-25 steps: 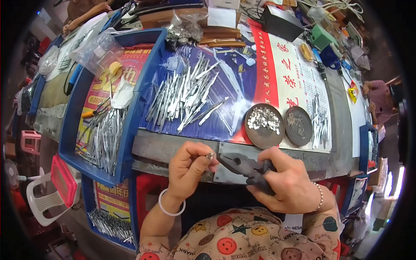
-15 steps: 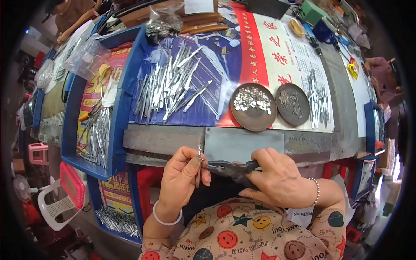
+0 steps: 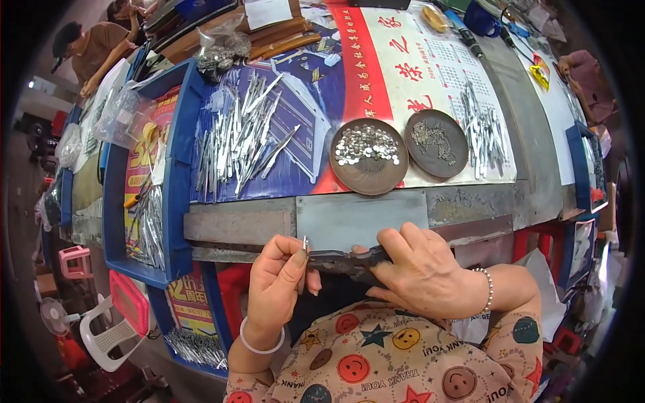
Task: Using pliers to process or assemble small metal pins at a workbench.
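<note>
My left hand (image 3: pixel 275 281) pinches a slim silver metal strip (image 3: pixel 305 243) upright between thumb and forefinger. Most of that strip is covered by the fingers. My right hand (image 3: pixel 428 274) is wrapped round the handles of dark pliers (image 3: pixel 344 264), whose jaws point left and meet the strip at my left fingertips. Whether the jaws grip it, I cannot tell. Both hands are just in front of the bench edge, near a flat grey metal plate (image 3: pixel 363 213). Beyond the plate stand a brown dish (image 3: pixel 368 181) of small shiny discs and another brown dish (image 3: pixel 440 166) of tiny pin-like parts.
A heap of thin silver strips (image 3: pixel 240 131) lies on the blue poster; a smaller heap (image 3: pixel 482 127) is right of the dishes. At left stands a blue tray (image 3: pixel 176 225) of similar strips, with another blue tray (image 3: pixel 220 302) below. Co-workers sit far left and far right.
The pliers' jaws have shifted left, right up against the strip at my left fingertips. The view has turned slightly, so the bench and dishes appear further left.
</note>
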### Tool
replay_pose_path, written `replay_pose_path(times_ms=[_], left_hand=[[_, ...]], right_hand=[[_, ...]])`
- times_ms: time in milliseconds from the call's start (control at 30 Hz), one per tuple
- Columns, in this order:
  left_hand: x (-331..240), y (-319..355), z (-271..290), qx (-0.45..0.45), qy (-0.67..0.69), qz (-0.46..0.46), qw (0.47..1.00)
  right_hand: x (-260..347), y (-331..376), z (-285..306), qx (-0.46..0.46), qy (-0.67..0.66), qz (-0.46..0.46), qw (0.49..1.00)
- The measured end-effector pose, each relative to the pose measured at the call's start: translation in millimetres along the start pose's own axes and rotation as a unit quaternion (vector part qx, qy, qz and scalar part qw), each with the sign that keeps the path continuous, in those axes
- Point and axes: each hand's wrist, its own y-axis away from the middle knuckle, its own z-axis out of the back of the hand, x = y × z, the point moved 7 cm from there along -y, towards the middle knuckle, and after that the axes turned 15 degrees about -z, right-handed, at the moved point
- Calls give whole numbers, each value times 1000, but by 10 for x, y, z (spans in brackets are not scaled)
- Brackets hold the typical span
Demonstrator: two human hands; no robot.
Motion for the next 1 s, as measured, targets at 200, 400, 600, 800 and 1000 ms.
replay_pose_path(times_ms=[200,400,600,800,1000], left_hand=[[51,-24,44,-8,-39,-4,999],[154,-17,153,-14,-54,-14,998],[123,6,147,-31,-23,-2,999],[69,33,156,-23,-32,-12,999],[50,49,136,-11,-33,-15,999]], right_hand=[[-22,-8,-158,69,-28,-33,997],[-85,-53,-376,318,-355,-40,878],[6,-48,-251,86,-107,-30,990],[62,-47,-190,53,-71,-13,996],[86,-52,-159,32,-52,-11,998]])
